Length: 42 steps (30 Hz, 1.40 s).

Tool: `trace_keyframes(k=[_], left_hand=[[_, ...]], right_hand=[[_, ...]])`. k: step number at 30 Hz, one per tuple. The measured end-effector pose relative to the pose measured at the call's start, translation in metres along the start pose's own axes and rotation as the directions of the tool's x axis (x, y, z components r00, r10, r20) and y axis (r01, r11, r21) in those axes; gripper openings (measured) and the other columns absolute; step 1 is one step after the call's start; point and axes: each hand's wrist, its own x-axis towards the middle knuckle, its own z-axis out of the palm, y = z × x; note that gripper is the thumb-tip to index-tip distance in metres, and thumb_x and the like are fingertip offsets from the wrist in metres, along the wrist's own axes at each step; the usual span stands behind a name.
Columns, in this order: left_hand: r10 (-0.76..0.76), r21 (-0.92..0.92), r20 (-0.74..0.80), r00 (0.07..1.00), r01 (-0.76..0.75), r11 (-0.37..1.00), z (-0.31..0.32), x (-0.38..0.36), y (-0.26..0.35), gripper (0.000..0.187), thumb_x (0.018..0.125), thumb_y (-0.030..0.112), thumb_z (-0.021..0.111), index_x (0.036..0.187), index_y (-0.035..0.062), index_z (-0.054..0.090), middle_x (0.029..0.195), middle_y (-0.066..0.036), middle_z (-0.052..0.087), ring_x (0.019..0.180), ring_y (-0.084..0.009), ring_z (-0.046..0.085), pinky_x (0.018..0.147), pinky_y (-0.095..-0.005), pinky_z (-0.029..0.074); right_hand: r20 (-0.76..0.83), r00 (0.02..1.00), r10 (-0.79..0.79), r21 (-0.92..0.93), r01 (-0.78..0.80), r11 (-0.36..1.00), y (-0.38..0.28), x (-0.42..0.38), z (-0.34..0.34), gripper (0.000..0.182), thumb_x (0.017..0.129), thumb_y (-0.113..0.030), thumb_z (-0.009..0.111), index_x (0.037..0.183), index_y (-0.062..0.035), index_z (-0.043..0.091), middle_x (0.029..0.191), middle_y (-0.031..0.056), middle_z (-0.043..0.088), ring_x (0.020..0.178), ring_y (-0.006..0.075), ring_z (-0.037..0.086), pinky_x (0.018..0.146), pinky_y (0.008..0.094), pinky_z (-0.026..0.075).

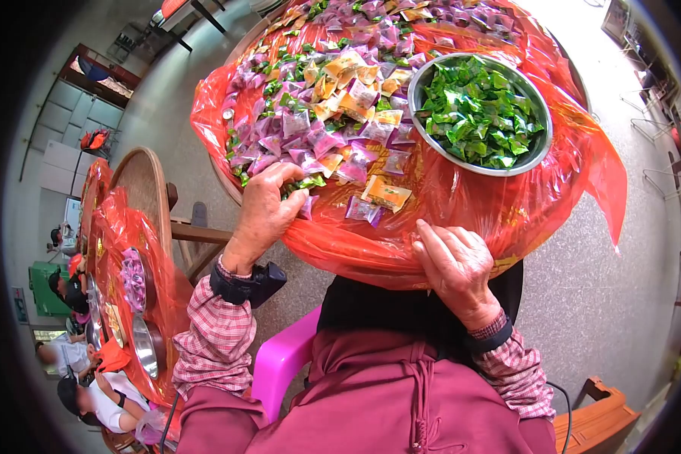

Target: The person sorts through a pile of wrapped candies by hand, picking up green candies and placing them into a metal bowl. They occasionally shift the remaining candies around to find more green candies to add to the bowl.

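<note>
My left hand [263, 206] is at the near left edge of a round table, thumb and forefinger closed around a small green wrapped packet [310, 181]. Purple packets [295, 123] lie heaped just beyond it, with orange-yellow packets [352, 83] on top and green ones mixed in. My right hand [455, 265] rests on the table's near edge over red plastic sheeting [461, 204], its fingers loosely stretched and nothing visible in them. Between the hands lie a yellow packet [386, 194] and a purple packet [364, 211]. A metal bowl [419, 125] full of green packets [480, 113] stands at the right.
To the left is another round table [140, 174] with red plastic, a metal bowl [145, 344] and pink-purple packets [133, 280]. People sit beyond it at lower left. A pink plastic chair [284, 359] is beside my legs; a wooden bench [598, 416] stands at lower right.
</note>
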Motion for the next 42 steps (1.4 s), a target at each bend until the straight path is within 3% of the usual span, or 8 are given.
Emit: trace_keyframes(k=[2, 4, 8, 21, 32, 36, 39, 42], left_hand=[[-0.033, -0.108, 0.019, 0.999, 0.035, 0.994, -0.005, 0.002, 0.009, 0.020, 0.089, 0.006, 0.072, 0.106, -0.0025, 0.067, 0.089, -0.005, 0.067, 0.082, -0.0097, 0.064, 0.072, -0.0290, 0.051], [-0.190, -0.427, 0.147, 0.971, 0.236, 0.873, -0.010, 0.005, 0.014, 0.018, 0.092, 0.000, 0.070, 0.109, -0.0009, 0.068, 0.093, 0.001, 0.067, 0.086, -0.0043, 0.061, 0.073, -0.0237, 0.050], [-0.136, -0.586, 0.119, 0.984, 0.180, 0.790, -0.012, 0.014, 0.018, 0.020, 0.095, 0.000, 0.069, 0.114, -0.0012, 0.068, 0.097, 0.002, 0.069, 0.087, -0.0030, 0.062, 0.075, -0.0203, 0.051], [-0.130, -0.614, 0.181, 0.975, 0.215, 0.760, 0.011, 0.027, 0.041, 0.020, 0.096, -0.001, 0.068, 0.115, -0.0014, 0.067, 0.097, 0.001, 0.070, 0.086, -0.0035, 0.064, 0.074, -0.0198, 0.051], [0.189, -0.459, 0.017, 0.982, -0.160, 0.874, 0.024, 0.099, 0.124, 0.014, 0.096, 0.005, 0.069, 0.108, -0.0023, 0.067, 0.080, 0.007, 0.059, 0.075, -0.0011, 0.052, 0.063, -0.0202, 0.042], [0.217, -0.621, -0.027, 0.976, -0.187, 0.761, 0.048, 0.143, 0.135, 0.024, 0.096, 0.010, 0.072, 0.117, -0.0012, 0.066, 0.099, -0.001, 0.067, 0.084, -0.0065, 0.062, 0.075, -0.0226, 0.053], [0.276, -0.458, -0.198, 0.941, -0.337, 0.822, 0.055, 0.145, 0.133, 0.027, 0.095, 0.011, 0.073, 0.119, -0.0017, 0.066, 0.099, -0.003, 0.068, 0.087, -0.0105, 0.065, 0.081, -0.0262, 0.055], [0.229, -0.462, -0.152, 0.962, -0.273, 0.844, 0.046, 0.130, 0.113, 0.027, 0.095, 0.012, 0.074, 0.117, -0.0025, 0.067, 0.100, -0.003, 0.068, 0.090, -0.0121, 0.066, 0.085, -0.0276, 0.055]], right_hand=[[0.005, 1.000, 0.021, 0.017, -0.021, 1.000, -0.001, 0.000, -0.001, 0.031, 0.082, -0.003, 0.079, 0.112, 0.0027, 0.071, 0.093, 0.0115, 0.073, 0.077, 0.0262, 0.069, 0.066, 0.0375, 0.052], [0.003, 1.000, 0.015, 0.018, -0.015, 1.000, 0.000, 0.000, -0.001, 0.031, 0.083, -0.003, 0.079, 0.112, 0.0026, 0.071, 0.093, 0.0113, 0.073, 0.077, 0.0259, 0.069, 0.066, 0.0374, 0.052], [0.001, 1.000, 0.019, 0.018, -0.019, 1.000, 0.000, -0.001, 0.001, 0.031, 0.083, -0.004, 0.079, 0.112, 0.0024, 0.071, 0.093, 0.0111, 0.073, 0.077, 0.0257, 0.069, 0.066, 0.0373, 0.052], [0.006, 1.000, 0.017, 0.008, -0.017, 1.000, -0.001, 0.000, -0.001, 0.033, 0.082, -0.004, 0.079, 0.114, 0.0019, 0.071, 0.090, 0.0100, 0.071, 0.077, 0.0253, 0.068, 0.066, 0.0375, 0.052], [0.007, 1.000, 0.008, 0.012, -0.009, 1.000, 0.000, -0.001, 0.000, 0.036, 0.083, -0.006, 0.079, 0.117, 0.0019, 0.069, 0.090, 0.0096, 0.071, 0.077, 0.0248, 0.068, 0.067, 0.0376, 0.053], [0.006, 1.000, 0.006, 0.022, -0.007, 1.000, 0.000, -0.001, -0.002, 0.036, 0.084, -0.007, 0.079, 0.117, 0.0021, 0.069, 0.091, 0.0102, 0.070, 0.077, 0.0250, 0.068, 0.067, 0.0376, 0.053], [0.008, 1.000, 0.007, 0.031, -0.007, 0.999, 0.002, -0.002, -0.002, 0.037, 0.084, -0.007, 0.079, 0.117, 0.0026, 0.068, 0.091, 0.0103, 0.070, 0.077, 0.0250, 0.068, 0.068, 0.0377, 0.053], [0.003, 1.000, 0.005, 0.036, -0.005, 0.999, 0.001, -0.002, -0.001, 0.037, 0.083, -0.006, 0.079, 0.118, 0.0030, 0.068, 0.092, 0.0102, 0.071, 0.078, 0.0247, 0.068, 0.067, 0.0377, 0.053]])
